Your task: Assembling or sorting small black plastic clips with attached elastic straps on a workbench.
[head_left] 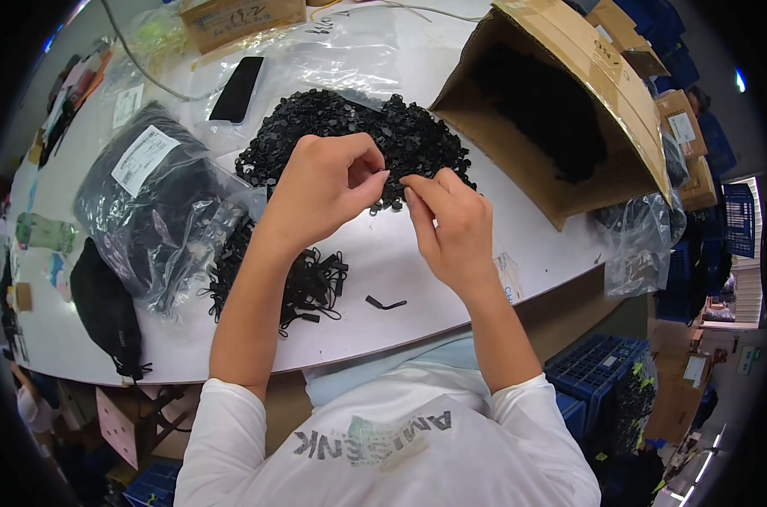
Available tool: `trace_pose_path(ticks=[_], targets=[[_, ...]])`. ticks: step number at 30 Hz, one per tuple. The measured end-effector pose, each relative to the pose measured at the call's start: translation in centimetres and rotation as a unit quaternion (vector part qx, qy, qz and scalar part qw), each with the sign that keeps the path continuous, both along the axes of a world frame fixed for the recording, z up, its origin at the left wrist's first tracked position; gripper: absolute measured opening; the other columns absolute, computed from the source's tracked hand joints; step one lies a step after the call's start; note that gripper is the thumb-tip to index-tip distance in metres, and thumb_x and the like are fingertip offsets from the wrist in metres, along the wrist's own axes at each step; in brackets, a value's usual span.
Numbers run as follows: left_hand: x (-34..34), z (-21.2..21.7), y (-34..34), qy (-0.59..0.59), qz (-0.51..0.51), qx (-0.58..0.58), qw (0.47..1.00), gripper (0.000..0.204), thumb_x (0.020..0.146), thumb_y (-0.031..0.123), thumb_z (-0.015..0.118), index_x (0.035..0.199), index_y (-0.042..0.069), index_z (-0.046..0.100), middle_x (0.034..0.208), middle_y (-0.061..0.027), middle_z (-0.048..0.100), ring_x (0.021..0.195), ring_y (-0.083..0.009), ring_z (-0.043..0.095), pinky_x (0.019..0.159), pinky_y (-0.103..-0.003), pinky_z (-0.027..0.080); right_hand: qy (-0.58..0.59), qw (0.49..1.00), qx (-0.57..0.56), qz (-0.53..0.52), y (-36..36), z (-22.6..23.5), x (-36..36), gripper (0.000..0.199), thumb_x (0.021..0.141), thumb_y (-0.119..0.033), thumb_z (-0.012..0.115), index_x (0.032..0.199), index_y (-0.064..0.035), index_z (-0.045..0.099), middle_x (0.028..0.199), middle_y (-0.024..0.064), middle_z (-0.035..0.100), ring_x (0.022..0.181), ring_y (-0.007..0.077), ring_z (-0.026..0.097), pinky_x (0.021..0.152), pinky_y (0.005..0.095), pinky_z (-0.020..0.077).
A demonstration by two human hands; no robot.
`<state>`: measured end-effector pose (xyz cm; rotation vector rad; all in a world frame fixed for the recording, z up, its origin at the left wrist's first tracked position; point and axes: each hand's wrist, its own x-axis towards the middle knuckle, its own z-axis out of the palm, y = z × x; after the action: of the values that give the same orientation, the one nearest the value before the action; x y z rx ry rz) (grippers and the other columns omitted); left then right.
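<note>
My left hand (324, 190) and my right hand (453, 221) are raised close together over the white table (425, 279). Fingers and thumb of each are pinched, the tips almost meeting. Whatever lies between them is too small to make out. Just behind the hands is a heap of small black plastic pieces (316, 114). Beside my left forearm, and partly hidden by it, lies a tangled pile of black cord loops with black ends (317, 283). One single black cord loop (387, 302) rests alone on the table, nearer to me than my right hand.
An open cardboard box (506, 144) with black contents lies tipped at the right. To the left are a clear bag of black goods (151, 228) and a black drawstring pouch (104, 308). Blue crates (599, 372) stand below the table's right edge.
</note>
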<state>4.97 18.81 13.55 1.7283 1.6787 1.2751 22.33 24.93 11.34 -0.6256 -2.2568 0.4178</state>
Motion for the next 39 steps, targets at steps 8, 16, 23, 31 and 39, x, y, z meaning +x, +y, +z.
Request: trace_pose_path(ticks=[8, 16, 23, 31, 39], targets=[[-0.3, -0.8, 0.2, 0.021, 0.023, -0.016, 0.999, 0.017, 0.078, 0.008, 0.068, 0.073, -0.003, 0.058, 0.054, -0.0062, 0.054, 0.047, -0.009, 0.048, 0.046, -0.024, 0.039, -0.022, 0.999, 0.04, 0.01, -0.3, 0.7, -1.0, 0.007, 0.076, -0.003, 0.067, 0.081, -0.0028, 0.062, 0.068, 0.0076, 0.045, 0.057, 0.0222, 0.049, 0.049, 0.0343, 0.0396], [0.0, -0.7, 0.3, 0.032, 0.019, 0.005, 0.999, 0.018, 0.079, 0.01, 0.066, 0.071, -0.002, 0.056, 0.052, -0.007, 0.051, 0.046, -0.0113, 0.046, 0.045, -0.026, 0.037, -0.008, 0.999, 0.047, 0.015, -0.2, 0.6, -1.3, 0.007, 0.075, -0.004, 0.068, 0.073, -0.0052, 0.061, 0.068, 0.0055, 0.045, 0.06, 0.0211, 0.049, 0.051, 0.0336, 0.0401], [1.0, -1.3, 0.3, 0.106, -0.01, 0.06, 0.993, 0.015, 0.078, 0.008, 0.063, 0.07, -0.001, 0.055, 0.054, -0.0122, 0.052, 0.045, -0.0238, 0.05, 0.047, -0.031, 0.039, -0.115, 0.987, 0.113, -0.006, -1.0, 0.8, -1.0, 0.009, 0.075, -0.009, 0.069, 0.071, -0.0066, 0.061, 0.064, 0.0025, 0.05, 0.058, 0.0197, 0.052, 0.049, 0.0319, 0.0422], [0.3, -0.5, 0.5, -0.193, -0.031, -0.042, 0.98, 0.024, 0.092, 0.015, 0.055, 0.076, -0.001, 0.057, 0.059, -0.0019, 0.055, 0.05, -0.0079, 0.05, 0.046, -0.023, 0.04, -0.011, 0.998, 0.05, -0.033, -0.6, 1.0, -1.5, 0.009, 0.08, -0.01, 0.069, 0.084, -0.0056, 0.062, 0.063, 0.0056, 0.05, 0.05, 0.0222, 0.052, 0.044, 0.0324, 0.0404], [-1.7, -0.6, 0.2, -0.21, -0.188, -0.111, 0.953, 0.035, 0.095, 0.026, 0.053, 0.071, 0.001, 0.057, 0.057, -0.0033, 0.057, 0.05, -0.0073, 0.053, 0.047, -0.021, 0.042, -0.033, 0.993, 0.061, 0.096, 0.9, 2.3, -1.7, 0.008, 0.077, -0.006, 0.069, 0.079, -0.004, 0.061, 0.061, 0.006, 0.053, 0.05, 0.022, 0.052, 0.045, 0.0311, 0.0398]])
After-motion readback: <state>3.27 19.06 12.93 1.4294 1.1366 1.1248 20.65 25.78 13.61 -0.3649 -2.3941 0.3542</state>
